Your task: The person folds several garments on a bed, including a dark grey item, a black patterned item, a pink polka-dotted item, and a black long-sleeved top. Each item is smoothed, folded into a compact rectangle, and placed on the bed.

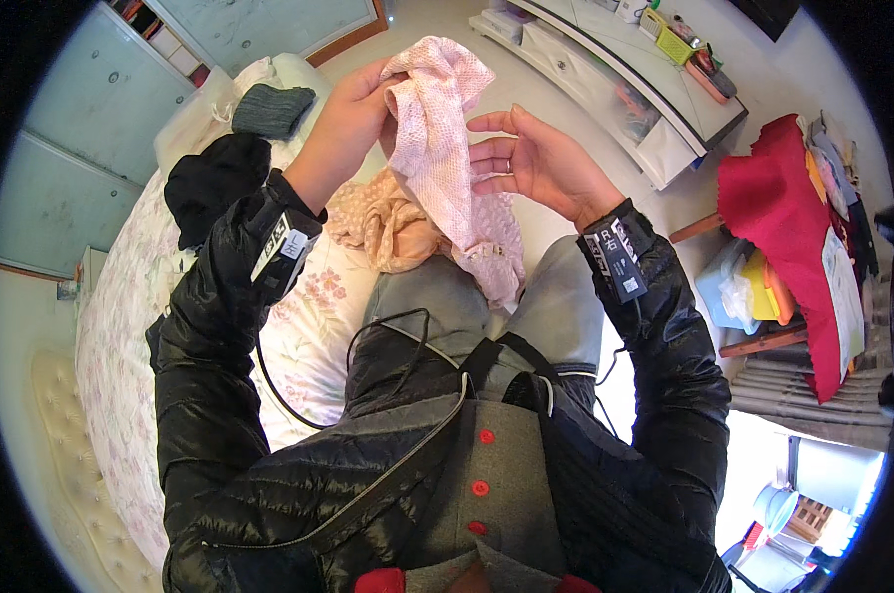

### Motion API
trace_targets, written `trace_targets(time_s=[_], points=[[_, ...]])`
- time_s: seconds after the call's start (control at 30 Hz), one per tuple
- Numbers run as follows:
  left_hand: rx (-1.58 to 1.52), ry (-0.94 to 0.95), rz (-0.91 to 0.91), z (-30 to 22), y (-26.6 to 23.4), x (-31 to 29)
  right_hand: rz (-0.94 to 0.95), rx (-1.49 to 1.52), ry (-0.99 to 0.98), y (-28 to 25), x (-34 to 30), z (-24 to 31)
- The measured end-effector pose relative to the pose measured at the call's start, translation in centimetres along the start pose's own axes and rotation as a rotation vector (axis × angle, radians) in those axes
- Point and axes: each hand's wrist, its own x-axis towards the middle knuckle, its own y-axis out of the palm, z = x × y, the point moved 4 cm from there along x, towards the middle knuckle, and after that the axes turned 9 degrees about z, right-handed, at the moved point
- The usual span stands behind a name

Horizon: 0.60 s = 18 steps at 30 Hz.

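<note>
A pale pink, finely patterned cloth garment point(429, 138) hangs in folds in front of me, its upper part bunched. My left hand point(346, 124) grips it near the top, with the fingertips hidden behind the fabric. Its lower end drapes down between my knees. Beside its right edge is my right hand point(551, 170), palm turned toward it and fingers spread. Those fingertips reach the edge of the cloth, but whether they touch it I cannot tell. A crumpled peach patterned cloth point(388, 227) lies on the bed's edge, just left of the pink one.
The flowered bed point(121, 326) spreads to my left, with a black garment point(215, 188) and a folded dark grey knit point(271, 111) on it. A white cabinet point(605, 89) stands ahead right. At right, a red cloth point(778, 188) hangs over a wooden stand beside plastic tubs point(729, 287).
</note>
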Motion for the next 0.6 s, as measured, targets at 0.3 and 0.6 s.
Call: trace_targets(time_s=[0.3, 0.6], points=[[-0.259, 0.144, -0.080, -0.5, -3.4, 0.9, -0.123, -0.726, 0.010, -0.3, -0.8, -2.0], [-0.277, 0.138, -0.091, -2.3, -2.6, 1.8, -0.439, -1.098, -0.244, 3.3, -1.6, -1.9]])
